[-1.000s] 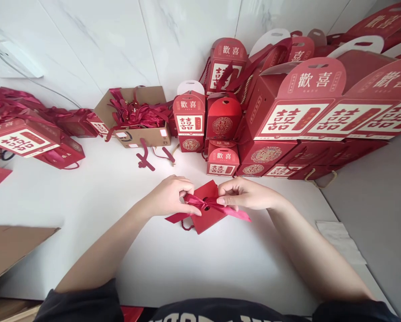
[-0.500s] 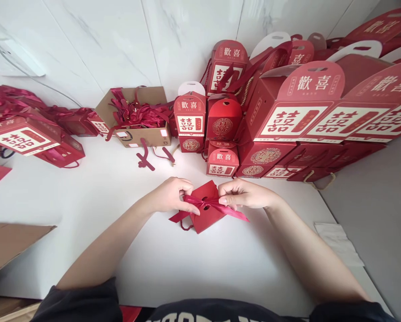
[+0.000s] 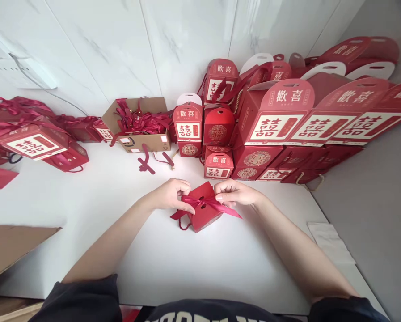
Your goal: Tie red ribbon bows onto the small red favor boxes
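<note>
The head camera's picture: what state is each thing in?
Small red box: closed on top.
Ribbon: knotted across that box's top.
Left hand: pinching the ribbon.
Right hand: pinching the ribbon.
Cardboard box: open, heaped with ribbon bundles.
Boxes at right: stacked.
Boxes at left: piled up.

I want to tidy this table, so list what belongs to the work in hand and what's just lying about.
In hand:
small red box
crimson ribbon across it, pinched by left hand and right hand

Apparently just lying about, untouched:
carton of ribbons, perhaps related
loose dark-red strips before it
red boxes at either side
white sheet at right
brown cardboard at left
</note>
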The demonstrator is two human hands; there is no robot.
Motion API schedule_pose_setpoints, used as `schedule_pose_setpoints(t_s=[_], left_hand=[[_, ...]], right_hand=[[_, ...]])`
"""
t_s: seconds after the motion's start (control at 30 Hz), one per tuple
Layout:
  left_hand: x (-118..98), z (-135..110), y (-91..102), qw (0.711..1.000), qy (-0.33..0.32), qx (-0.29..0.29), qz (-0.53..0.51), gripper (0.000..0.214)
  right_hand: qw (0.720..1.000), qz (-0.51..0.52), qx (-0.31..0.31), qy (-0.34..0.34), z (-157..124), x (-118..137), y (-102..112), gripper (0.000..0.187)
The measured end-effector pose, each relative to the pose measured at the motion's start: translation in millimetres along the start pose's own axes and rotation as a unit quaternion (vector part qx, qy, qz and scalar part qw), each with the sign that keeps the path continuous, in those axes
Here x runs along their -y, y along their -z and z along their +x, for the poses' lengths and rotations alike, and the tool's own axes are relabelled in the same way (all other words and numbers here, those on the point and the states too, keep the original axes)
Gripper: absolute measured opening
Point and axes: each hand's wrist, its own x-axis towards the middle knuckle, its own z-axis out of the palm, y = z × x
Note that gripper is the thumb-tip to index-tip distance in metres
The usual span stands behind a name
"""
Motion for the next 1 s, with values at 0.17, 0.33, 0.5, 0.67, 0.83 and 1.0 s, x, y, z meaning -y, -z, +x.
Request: schedule_pose_setpoints(t_s=[0.17,0.33,0.5,0.67,0.83,1.0], left_hand=[[-13.9,-0.4,0.1,0.992,-0.031,-0.111,0.041,0.041],[-29.9,-1.2,-6.5,0.982,-0.049,-0.167,0.073,0.039],[-32.7,-0.2,-9.9,0.98,-0.028,-0.169,0.104,0.023],[-28.6,1.3,-12.2,0.978,-0.024,-0.182,0.102,0.019],[-23.2,3.3,-15.9,0.978,-0.048,-0.156,0.128,0.018],[-23.3,4.3,-15.1,0.974,-0.067,-0.136,0.169,0.018]], right_hand=[[0.999,-0.016,-0.025,0.025,-1.7,14.8,-7.8,0.034],[0.999,-0.032,-0.029,0.002,-8.0,33.1,-13.9,0.034],[0.998,-0.051,-0.042,-0.011,-7.9,33.4,-13.7,0.035],[0.997,-0.05,-0.06,-0.006,-3.8,24.3,-11.4,0.033],[0.995,-0.072,-0.064,-0.002,-1.9,19.1,-9.2,0.035],[0.994,-0.088,-0.056,-0.007,-1.0,14.3,-6.8,0.037]])
